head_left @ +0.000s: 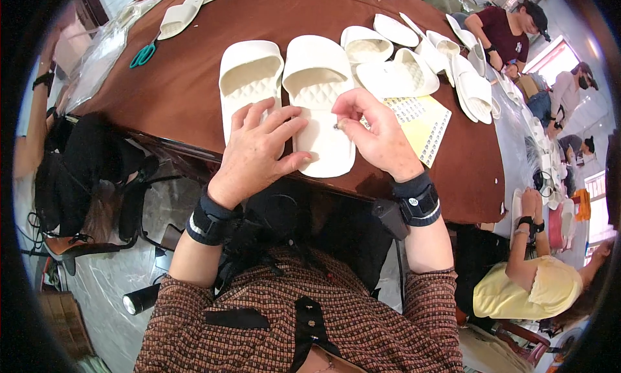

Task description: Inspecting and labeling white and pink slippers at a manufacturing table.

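Observation:
A pair of white slide slippers lies side by side before me, the left slipper [251, 65] and the right slipper [317, 59], toes pointing away. My left hand [259, 150] rests over the heel of the left slipper, fingers spread, thumb reaching across to the right slipper's heel edge. Over the right slipper's heel, my right hand [375, 130] pinches a small dark-marked sticker [337, 126] between thumb and fingertips. Partly under that hand lies a yellow sheet of small stickers [430, 130] with dark marks in rows.
More white slippers [398, 75] are heaped at the right, with others [181, 16] at the far left by teal-handled scissors [143, 54]. All lie on a brown cloth-covered table [155, 98]. A person in yellow [530, 289] sits at my right; other people work farther off.

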